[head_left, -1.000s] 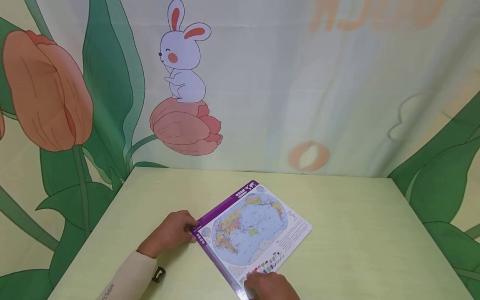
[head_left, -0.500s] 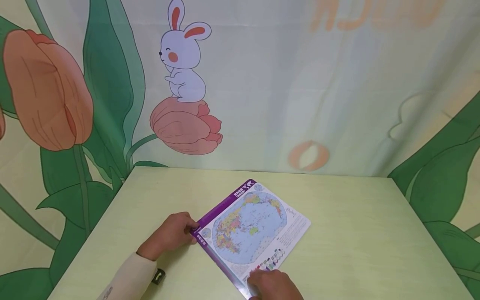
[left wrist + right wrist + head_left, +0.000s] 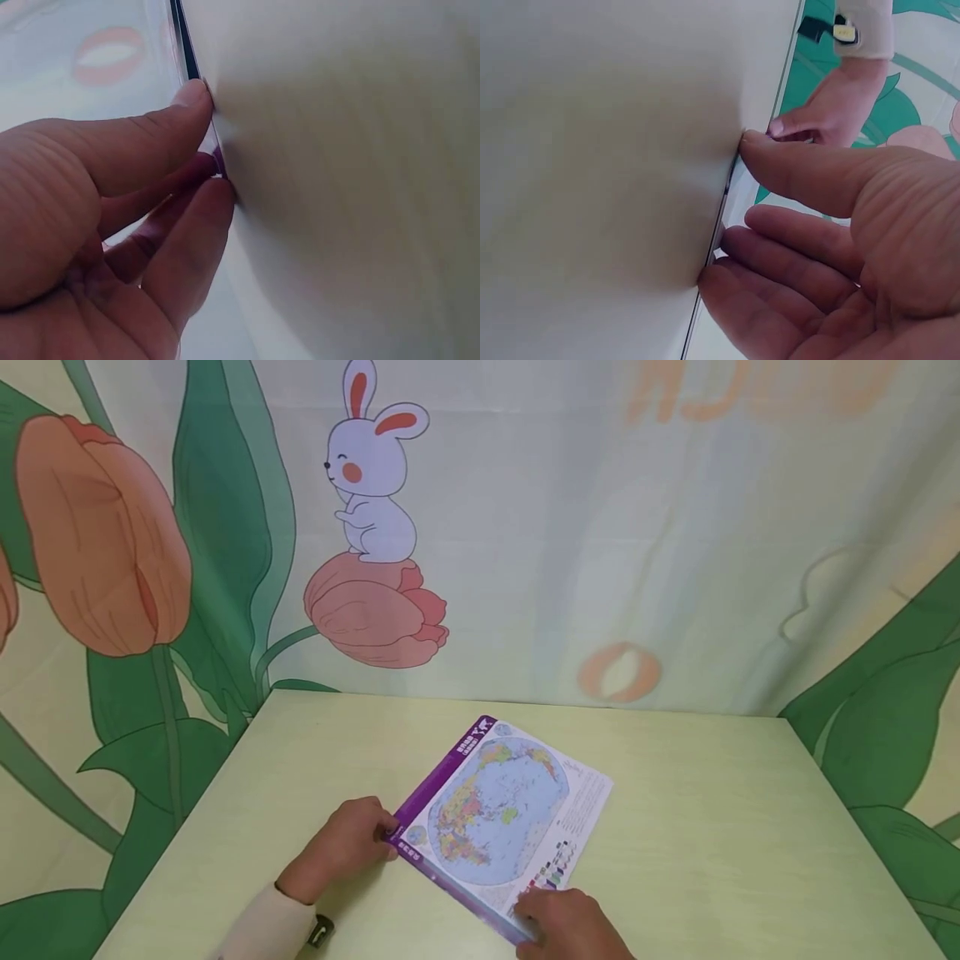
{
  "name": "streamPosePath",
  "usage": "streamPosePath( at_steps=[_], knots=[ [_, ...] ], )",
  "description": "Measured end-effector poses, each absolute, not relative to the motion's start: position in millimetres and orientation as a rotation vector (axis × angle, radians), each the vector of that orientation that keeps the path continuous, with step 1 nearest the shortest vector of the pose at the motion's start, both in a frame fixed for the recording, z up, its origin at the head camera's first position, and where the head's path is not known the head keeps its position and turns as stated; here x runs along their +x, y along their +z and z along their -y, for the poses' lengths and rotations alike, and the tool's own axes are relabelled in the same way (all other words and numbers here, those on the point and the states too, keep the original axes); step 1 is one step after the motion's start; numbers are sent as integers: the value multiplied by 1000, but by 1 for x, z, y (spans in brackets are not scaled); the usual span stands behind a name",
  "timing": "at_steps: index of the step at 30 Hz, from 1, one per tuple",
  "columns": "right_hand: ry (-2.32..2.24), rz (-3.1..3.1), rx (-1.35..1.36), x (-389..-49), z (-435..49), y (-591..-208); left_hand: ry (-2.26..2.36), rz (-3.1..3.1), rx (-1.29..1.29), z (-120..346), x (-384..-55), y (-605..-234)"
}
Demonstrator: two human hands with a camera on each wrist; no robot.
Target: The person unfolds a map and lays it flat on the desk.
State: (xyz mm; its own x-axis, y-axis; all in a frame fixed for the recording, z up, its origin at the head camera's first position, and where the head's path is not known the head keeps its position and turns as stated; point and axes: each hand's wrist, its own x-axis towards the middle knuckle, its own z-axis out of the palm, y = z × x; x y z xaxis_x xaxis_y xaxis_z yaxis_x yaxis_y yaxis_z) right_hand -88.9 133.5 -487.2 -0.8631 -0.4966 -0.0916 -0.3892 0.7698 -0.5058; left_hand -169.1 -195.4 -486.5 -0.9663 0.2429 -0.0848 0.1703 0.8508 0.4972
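Observation:
A flat, thin world map board (image 3: 502, 810) with a purple band along its upper left side lies at an angle on the table. My left hand (image 3: 348, 837) grips its left corner, thumb and fingertips at the edge. My right hand (image 3: 572, 927) holds the near corner, its fingers covering part of the printed legend. In the left wrist view the fingers of the left hand (image 3: 127, 202) close on the board's purple edge, seen almost edge-on. The right wrist view has the thumb and curled fingers of the right hand (image 3: 817, 240) along the board's thin edge.
The pale yellow-green table (image 3: 712, 827) extends around the board on all sides. A curtain (image 3: 525, 527) printed with a rabbit and tulips hangs behind its back edge. A small black device (image 3: 321, 931) is strapped at the left wrist, beside the light sleeve (image 3: 266, 922).
The board has turned a little counterclockwise, its far corner shifting left. My right hand has moved right with the near corner, and my left hand has come slightly nearer. The camera view shifted slightly.

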Motion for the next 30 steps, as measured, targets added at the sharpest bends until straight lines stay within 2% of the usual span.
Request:
streamPosePath(
  at_steps=[13, 30],
  knots=[
    [-767, -2779, -621, -97, -154, -485, 725, -2888, 176, 179, -143, -485],
    [-820, -2907, -490, -117, -180, -492, 652, -2896, 182, 153, -113, -484]
  ],
)
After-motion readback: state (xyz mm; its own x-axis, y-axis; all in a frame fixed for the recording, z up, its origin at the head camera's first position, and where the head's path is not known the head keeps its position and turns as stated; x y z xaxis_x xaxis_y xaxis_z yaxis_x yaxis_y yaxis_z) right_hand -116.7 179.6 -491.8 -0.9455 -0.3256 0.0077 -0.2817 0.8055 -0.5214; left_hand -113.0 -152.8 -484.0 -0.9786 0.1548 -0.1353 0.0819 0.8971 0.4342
